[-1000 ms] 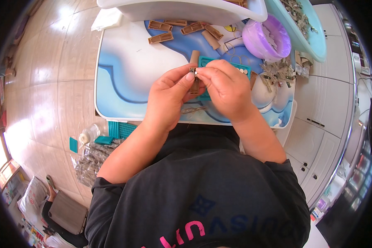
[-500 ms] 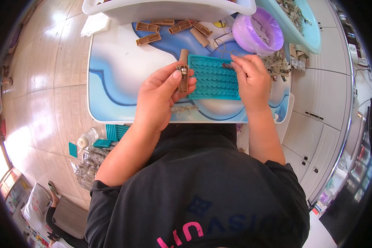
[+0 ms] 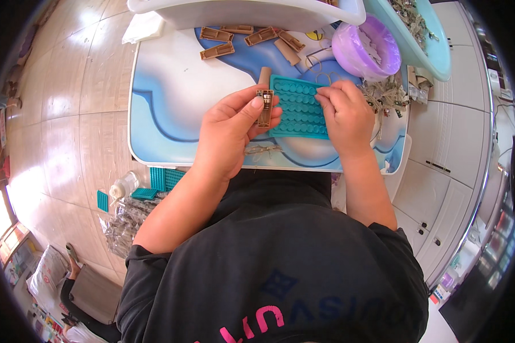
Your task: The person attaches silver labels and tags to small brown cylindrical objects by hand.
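Observation:
In my left hand (image 3: 226, 131), between thumb and fingers, is a small brown plastic housing (image 3: 264, 117), its open side up with shiny metal pieces at its far end. Another brown piece (image 3: 265, 75) stands out just beyond those fingers. Right beside the housing lies a teal tray (image 3: 297, 128) with rows of round hollows. My right hand (image 3: 349, 117) hovers over the tray's right side, thumb and forefinger pinched together. Whatever is between them is too small or hidden to make out. A thin bundle of wires (image 3: 263, 149) rests at the table's near edge.
Several brown housings (image 3: 217, 51) lie at the back of the blue-and-white table (image 3: 177, 86). Behind them stands a white bin (image 3: 240, 16). A purple bowl (image 3: 343, 51) lined with plastic, a pale blue tub (image 3: 440, 63) and a heap of wired parts (image 3: 386, 94) are at the right.
My right fingertips have come lower and a little left over the tray. The small dark-red pieces near them no longer show. My left hand keeps the housing; the whole view has shifted slightly.

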The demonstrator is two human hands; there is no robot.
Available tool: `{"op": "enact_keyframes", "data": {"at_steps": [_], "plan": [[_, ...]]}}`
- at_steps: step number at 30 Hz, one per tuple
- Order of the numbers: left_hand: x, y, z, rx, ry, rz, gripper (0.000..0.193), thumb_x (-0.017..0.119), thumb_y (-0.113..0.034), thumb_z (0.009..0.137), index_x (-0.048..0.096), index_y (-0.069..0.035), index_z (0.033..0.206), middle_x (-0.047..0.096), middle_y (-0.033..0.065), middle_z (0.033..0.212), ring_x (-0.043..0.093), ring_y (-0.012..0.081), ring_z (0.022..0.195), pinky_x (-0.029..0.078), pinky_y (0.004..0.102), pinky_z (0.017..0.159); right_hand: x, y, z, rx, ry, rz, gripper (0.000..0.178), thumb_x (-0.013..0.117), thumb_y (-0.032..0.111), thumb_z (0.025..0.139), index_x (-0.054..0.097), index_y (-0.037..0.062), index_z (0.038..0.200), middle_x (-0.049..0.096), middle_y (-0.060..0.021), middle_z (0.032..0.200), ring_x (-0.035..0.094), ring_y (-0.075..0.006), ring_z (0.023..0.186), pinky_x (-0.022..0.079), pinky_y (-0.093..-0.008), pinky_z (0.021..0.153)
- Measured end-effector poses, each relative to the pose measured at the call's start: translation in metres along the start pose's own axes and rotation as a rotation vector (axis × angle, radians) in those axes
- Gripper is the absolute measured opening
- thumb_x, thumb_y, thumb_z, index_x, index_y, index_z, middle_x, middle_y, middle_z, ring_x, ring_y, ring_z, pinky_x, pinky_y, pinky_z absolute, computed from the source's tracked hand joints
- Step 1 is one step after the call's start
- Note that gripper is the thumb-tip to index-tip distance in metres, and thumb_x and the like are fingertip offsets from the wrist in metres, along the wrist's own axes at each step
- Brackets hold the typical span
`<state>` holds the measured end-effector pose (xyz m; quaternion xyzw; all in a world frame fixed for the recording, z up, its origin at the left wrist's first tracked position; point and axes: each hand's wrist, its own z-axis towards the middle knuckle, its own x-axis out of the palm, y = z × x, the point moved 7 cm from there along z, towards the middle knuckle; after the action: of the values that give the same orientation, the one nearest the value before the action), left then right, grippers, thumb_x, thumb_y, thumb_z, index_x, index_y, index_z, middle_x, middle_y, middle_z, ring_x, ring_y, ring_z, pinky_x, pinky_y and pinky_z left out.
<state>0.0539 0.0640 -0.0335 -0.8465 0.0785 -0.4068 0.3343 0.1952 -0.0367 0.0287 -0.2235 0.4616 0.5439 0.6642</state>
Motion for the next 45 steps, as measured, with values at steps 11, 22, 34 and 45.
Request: {"op": "enact_keyframes", "data": {"at_steps": [11, 22, 34, 45], "plan": [[-0.002, 0.004, 0.001, 0.003, 0.029, 0.001, 0.028, 0.051, -0.007, 0.092, 0.052, 0.007, 0.117, 0.063, 0.0133, 0.098, 0.063, 0.0189, 0.086, 0.052, 0.0313, 0.08, 0.003, 0.055, 0.023, -0.076, -0.095, 0.48, 0.017, 0.074, 0.008, 0.066, 0.059, 0.0058, 0.074, 0.057, -0.0061, 0.074, 0.057, -0.0235, 0.063, 0.046, -0.0326, 0.054], [-0.003, 0.004, -0.001, 0.011, 0.022, -0.007, 0.028, 0.051, -0.008, 0.093, 0.052, 0.006, 0.117, 0.062, 0.0115, 0.098, 0.062, 0.0178, 0.086, 0.052, 0.0311, 0.081, 0.011, 0.066, 0.021, -0.117, -0.055, 0.453, 0.015, 0.069, 0.005, 0.067, 0.059, 0.0053, 0.077, 0.057, -0.0071, 0.076, 0.056, -0.0252, 0.069, 0.046, -0.034, 0.06], [-0.004, 0.003, -0.002, -0.014, 0.026, 0.014, 0.023, 0.054, -0.013, 0.092, 0.056, 0.003, 0.108, 0.063, 0.0108, 0.095, 0.062, 0.0165, 0.083, 0.052, 0.0282, 0.076, -0.013, 0.041, 0.0, -0.04, 0.044, 0.522, 0.028, 0.067, 0.002, 0.074, 0.063, 0.0031, 0.102, 0.06, -0.0099, 0.089, 0.057, -0.0257, 0.08, 0.046, -0.0339, 0.069], [0.016, 0.001, -0.019, -0.048, 0.026, 0.115, 0.025, 0.053, -0.017, 0.093, 0.056, 0.001, 0.109, 0.064, 0.0118, 0.094, 0.064, 0.0181, 0.081, 0.054, 0.0312, 0.075, -0.023, -0.054, -0.04, 0.316, 0.264, 0.265, 0.05, 0.068, 0.002, 0.072, 0.055, 0.0079, 0.119, 0.055, -0.0103, 0.121, 0.055, -0.0251, 0.105, 0.05, -0.0326, 0.077]]}}
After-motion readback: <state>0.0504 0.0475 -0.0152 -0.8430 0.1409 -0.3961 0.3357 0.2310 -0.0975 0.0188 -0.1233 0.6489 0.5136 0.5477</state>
